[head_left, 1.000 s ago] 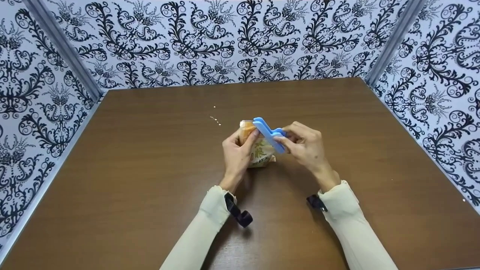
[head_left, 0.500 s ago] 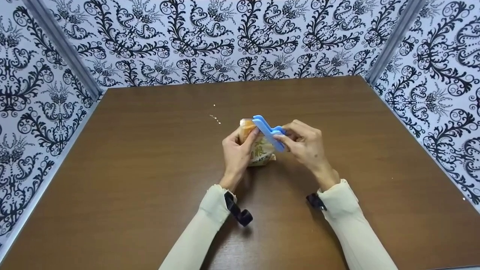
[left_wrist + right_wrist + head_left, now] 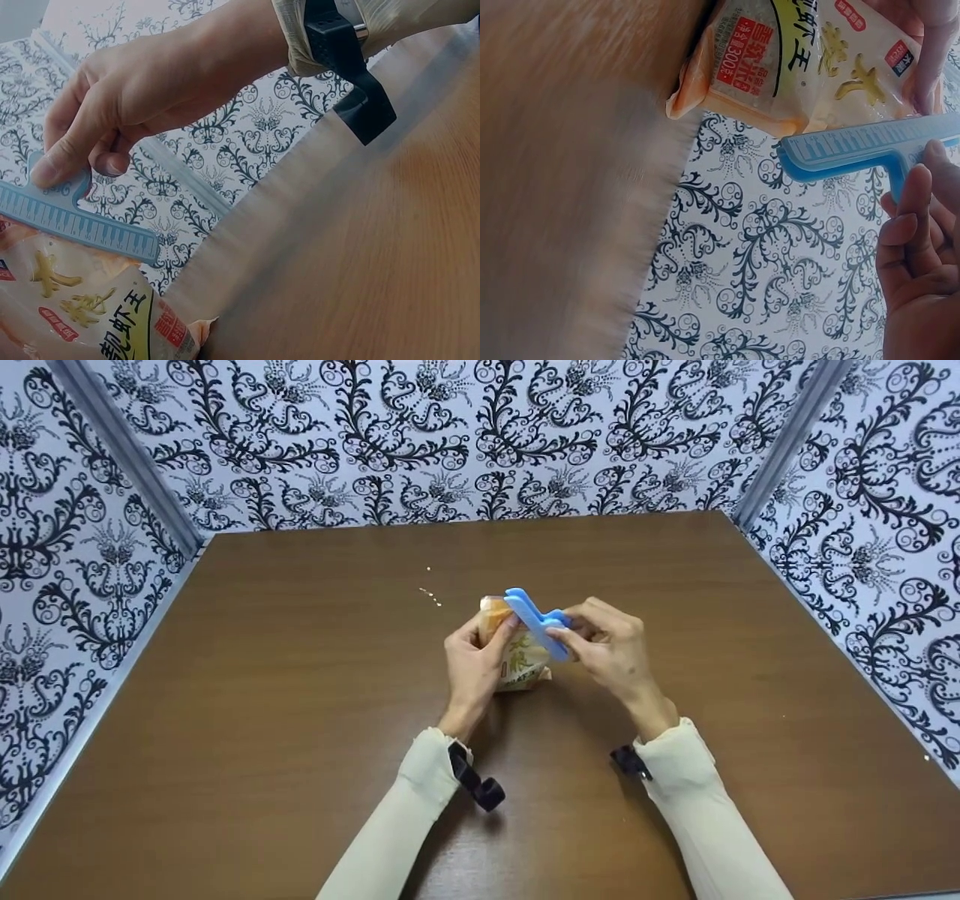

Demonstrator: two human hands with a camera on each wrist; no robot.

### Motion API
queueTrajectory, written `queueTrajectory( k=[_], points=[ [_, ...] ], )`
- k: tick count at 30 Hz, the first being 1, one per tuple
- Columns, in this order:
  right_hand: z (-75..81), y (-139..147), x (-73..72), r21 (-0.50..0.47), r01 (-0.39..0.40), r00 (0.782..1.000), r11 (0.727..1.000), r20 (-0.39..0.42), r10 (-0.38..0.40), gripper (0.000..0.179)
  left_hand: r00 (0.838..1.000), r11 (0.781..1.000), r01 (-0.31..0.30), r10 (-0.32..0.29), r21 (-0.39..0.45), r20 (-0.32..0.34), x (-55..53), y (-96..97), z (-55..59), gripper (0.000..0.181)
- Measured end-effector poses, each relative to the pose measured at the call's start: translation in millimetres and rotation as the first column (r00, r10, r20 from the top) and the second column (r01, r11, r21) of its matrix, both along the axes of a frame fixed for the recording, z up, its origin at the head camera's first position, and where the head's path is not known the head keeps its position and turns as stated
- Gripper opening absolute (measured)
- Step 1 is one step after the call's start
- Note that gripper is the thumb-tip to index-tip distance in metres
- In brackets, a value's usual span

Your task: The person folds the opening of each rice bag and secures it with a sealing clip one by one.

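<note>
My left hand [image 3: 472, 660] grips a plastic food bag [image 3: 521, 664] by its left side, with the thumb across the front near the top. The bag [image 3: 82, 300] is pale and orange, with printed yellow and black lettering. My right hand [image 3: 611, 645] pinches the handle tabs of a light blue bag clip [image 3: 536, 622] between thumb and fingers. The clip [image 3: 855, 150] lies along the bag's top edge, tilted in the head view, its far end close to my left thumb. In the right wrist view, fingers of my left hand [image 3: 937, 52] show at the bag's upper right.
A brown wooden table [image 3: 300, 697] spreads under both hands. Small white crumbs [image 3: 431, 596] lie on it beyond the bag. Patterned white and black walls [image 3: 420, 435] stand at the back and sides. Black straps [image 3: 474, 784] sit at the wrists.
</note>
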State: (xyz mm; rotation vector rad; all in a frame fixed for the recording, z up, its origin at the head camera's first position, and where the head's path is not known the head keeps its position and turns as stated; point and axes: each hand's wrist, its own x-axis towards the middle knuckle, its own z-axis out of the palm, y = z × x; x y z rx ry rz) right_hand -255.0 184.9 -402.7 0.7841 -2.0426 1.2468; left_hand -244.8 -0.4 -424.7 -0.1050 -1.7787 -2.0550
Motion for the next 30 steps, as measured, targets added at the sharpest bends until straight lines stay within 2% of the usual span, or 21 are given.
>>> queueTrajectory(
  k=[8, 18, 22, 26, 30],
  points=[
    [-4.6, 0.8, -1.4, -0.025, 0.021, 0.999, 0.999, 0.032, -0.02, 0.019, 0.999, 1.0, 0.01, -0.009, 0.014, -0.049, 1.4, 3.0, -1.5, 0.016],
    [-7.6, 1.5, -1.5, -0.021, 0.026, 0.997, 0.999, 0.073, -0.024, 0.023, 0.997, 1.0, 0.023, -0.022, 0.018, -0.071, 2.1, 1.2, -3.8, 0.017],
    [-7.7, 2.1, -1.6, -0.012, 0.025, 0.995, 1.0, 0.095, -0.024, 0.026, 0.997, 0.999, 0.036, -0.036, 0.001, -0.071, 2.1, -1.0, -3.7, 0.018],
    [-8.1, 3.9, -1.7, -0.005, 0.023, 0.991, 1.0, 0.132, -0.022, 0.029, 0.995, 0.997, 0.078, -0.079, -0.025, -0.056, 2.6, -5.0, -1.7, 0.024],
    [-7.9, 6.0, -2.0, 0.012, 0.012, 0.987, 1.0, 0.163, -0.014, 0.028, 0.992, 0.989, 0.106, -0.112, -0.103, -0.059, 4.4, -12.7, 1.8, 0.026]
  ],
)
